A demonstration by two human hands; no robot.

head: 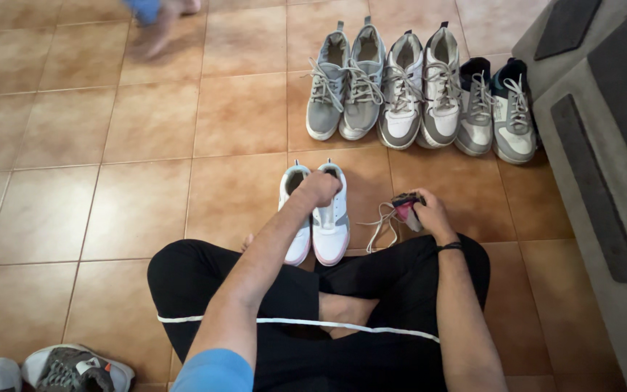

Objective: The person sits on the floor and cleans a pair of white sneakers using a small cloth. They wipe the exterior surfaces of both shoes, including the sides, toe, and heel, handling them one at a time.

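A pair of white sneakers with pink soles (332, 229) stands on the tile floor in front of my crossed legs. My left hand (319, 186) rests on the heel opening of the right-hand sneaker of that pair, fingers closed over its rim. My right hand (427, 210) grips a small dark and pink shoe (406, 205) with loose white laces (380, 223) hanging from it to the floor. A long white lace (357, 325) lies across my black trousers.
Three pairs of grey and white sneakers (415, 91) line up ahead. A grey step with dark pads (604, 145) rises on the right. Another person's bare foot (160, 33) is at the top left. Two more shoes (59, 369) lie at bottom left.
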